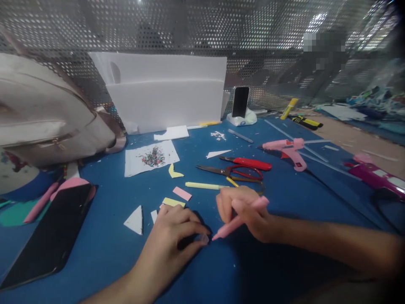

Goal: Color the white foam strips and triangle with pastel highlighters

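My right hand [243,211] grips a pink marker [232,227], its tip pointing down and left. Between the thumb and forefinger of my left hand [175,232] is a small pale, translucent-looking piece [205,239], whose kind I cannot make out. The marker tip is close beside this piece; whether they touch is unclear. Just beyond my left hand lie a yellow strip [174,202], a pink strip [182,194] and a white triangle [135,220]. A pale yellow marker [204,185] rests beyond my right hand, near scissors [218,170] and a red-handled tool [253,163].
A pink glue gun [286,147] with its cable lies at right. A dark phone [50,236] lies at left, before a pale bag [47,109]. White boards [167,101] stand at the back beside an upright phone [240,102]. Colourful crumbs cover a white sheet [131,162].
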